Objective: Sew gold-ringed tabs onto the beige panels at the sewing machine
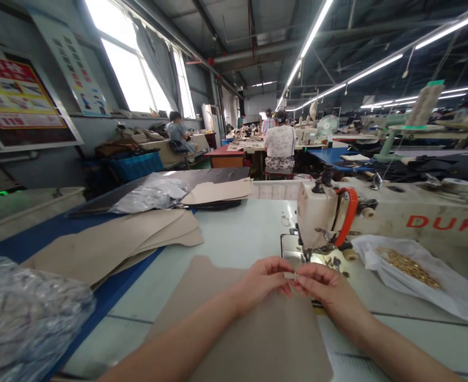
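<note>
Left hand (266, 278) and right hand (325, 284), fingers (276, 263) pinching a small pale strip (288, 276) in front of the sewing machine (317, 209).

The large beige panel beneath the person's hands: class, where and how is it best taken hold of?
Probably by its right edge, near the lower right corner, in a thumb-and-finger pinch coming from the right. The beige panel looks thin and flat; that stretch of edge shows uncovered, whereas the left forearm crosses over its left side.
</note>
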Available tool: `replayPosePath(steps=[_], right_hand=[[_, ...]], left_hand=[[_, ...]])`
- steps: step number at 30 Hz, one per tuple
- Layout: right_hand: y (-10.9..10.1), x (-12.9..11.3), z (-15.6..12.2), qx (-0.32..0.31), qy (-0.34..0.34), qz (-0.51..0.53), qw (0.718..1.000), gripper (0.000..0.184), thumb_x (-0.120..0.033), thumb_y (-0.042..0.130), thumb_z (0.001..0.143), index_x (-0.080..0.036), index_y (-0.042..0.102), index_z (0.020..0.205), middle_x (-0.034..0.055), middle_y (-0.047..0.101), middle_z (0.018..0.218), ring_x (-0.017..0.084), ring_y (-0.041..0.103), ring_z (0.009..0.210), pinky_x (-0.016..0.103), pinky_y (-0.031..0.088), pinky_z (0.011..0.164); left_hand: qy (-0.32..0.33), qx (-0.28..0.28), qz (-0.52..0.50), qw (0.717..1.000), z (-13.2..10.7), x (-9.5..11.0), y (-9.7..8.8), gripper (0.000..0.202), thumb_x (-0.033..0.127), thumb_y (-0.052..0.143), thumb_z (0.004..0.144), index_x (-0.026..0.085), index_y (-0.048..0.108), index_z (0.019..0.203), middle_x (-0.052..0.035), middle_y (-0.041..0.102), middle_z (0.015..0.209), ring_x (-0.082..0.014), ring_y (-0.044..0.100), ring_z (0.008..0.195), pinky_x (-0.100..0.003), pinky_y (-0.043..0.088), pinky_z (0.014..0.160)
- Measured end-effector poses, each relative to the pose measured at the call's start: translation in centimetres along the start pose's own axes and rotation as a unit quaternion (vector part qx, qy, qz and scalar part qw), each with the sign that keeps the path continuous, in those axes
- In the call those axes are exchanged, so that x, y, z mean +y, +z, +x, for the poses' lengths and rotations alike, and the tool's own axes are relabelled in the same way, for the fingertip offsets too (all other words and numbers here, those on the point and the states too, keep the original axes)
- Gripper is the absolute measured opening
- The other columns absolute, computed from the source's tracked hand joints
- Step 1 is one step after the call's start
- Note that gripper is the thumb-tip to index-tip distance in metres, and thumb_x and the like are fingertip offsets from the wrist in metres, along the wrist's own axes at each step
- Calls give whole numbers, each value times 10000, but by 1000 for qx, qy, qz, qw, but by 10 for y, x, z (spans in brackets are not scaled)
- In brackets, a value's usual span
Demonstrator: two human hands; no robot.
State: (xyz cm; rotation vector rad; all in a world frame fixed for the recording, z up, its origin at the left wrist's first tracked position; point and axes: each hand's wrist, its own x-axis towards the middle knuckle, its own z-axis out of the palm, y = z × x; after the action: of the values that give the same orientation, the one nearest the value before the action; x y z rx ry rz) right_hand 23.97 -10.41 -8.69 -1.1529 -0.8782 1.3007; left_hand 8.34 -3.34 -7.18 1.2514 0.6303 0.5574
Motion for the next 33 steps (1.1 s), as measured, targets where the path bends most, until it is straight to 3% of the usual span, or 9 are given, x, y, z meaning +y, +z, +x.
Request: replayPosePath(steps=[3, 9, 14, 18, 25, 33], right_hand=[[1, -1, 1, -3, -16, -31, 999, 319, -438, 814, 529, -197, 670, 681, -6, 662, 623, 148, 596, 606, 288, 476, 650], [4, 0, -2, -24, -75, -95, 992, 257, -413, 740, 620, -194, 620, 678, -14, 634, 632, 145, 580, 613, 271, 453, 623], [7, -2, -9, -31, -136, -175, 975, 179, -317, 681, 703, -189, 604, 801, -27, 595, 694, 116, 534, 637, 226, 417, 595], [4, -3, -11, -55, -148, -211, 965, 161, -268, 692, 694, -193, 589, 792, -24, 605, 731, 116, 555, 663, 223, 436, 623], [1, -6, -12, -29, -241, -305, 921, 47, -196, 590, 742, -188, 609, 700, 1, 619, 715, 133, 568, 698, 228, 441, 646], [3, 0, -7, 45, -204, -242, 948, 70, -217, 584, 697, -184, 597, 637, -7, 606, 628, 120, 533, 598, 219, 428, 575]], left_hand=[[-1, 2, 30, 1000, 1, -1, 0, 280, 297, 748, 566, 146, 571, 722, 11, 611, 627, -110, 550, 575, -246, 409, 620], [6, -19, 121, 992, -2, 1, 2, 143, 255, 620, 632, 155, 535, 690, -1, 590, 661, -136, 527, 652, -253, 391, 645], [69, 5, 273, 960, -6, 4, 2, 65, 225, 520, 650, 164, 500, 663, 29, 480, 633, -123, 442, 637, -222, 346, 585], [85, 4, 322, 943, -6, 1, -1, 52, 206, 476, 652, 168, 499, 680, 34, 469, 630, -116, 422, 616, -209, 329, 558], [103, 15, 306, 946, -4, -4, -4, 47, 212, 489, 669, 170, 499, 689, 31, 485, 634, -112, 443, 607, -212, 344, 560], [98, 32, 192, 976, -1, -7, 0, 100, 246, 582, 656, 164, 532, 684, 18, 549, 662, -122, 515, 648, -237, 423, 641]])
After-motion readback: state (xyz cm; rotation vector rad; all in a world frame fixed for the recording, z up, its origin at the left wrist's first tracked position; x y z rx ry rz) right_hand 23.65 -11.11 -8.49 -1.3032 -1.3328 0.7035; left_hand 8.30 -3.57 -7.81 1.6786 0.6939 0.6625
